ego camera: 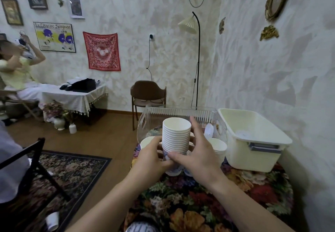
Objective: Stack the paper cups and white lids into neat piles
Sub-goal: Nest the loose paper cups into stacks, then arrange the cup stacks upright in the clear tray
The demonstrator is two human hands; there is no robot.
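A tall stack of white paper cups (176, 135) is held upright over the flowered tablecloth. My left hand (154, 156) grips its lower part from the left. My right hand (197, 152) wraps it from the right, thumb across the front. Behind my left hand stands a single white cup (146, 142). A shorter cup stack (218, 150) stands to the right of my right hand. White lids (210, 129) lie in the clear ribbed basket (181, 112) behind the cups.
A cream plastic tub (257, 141) sits at the table's right, against the wall. The flowered table (208, 199) drops off on the left. A paper cup (52, 221) lies on the floor rug. A black chair (36, 161) stands left; a person sits far left.
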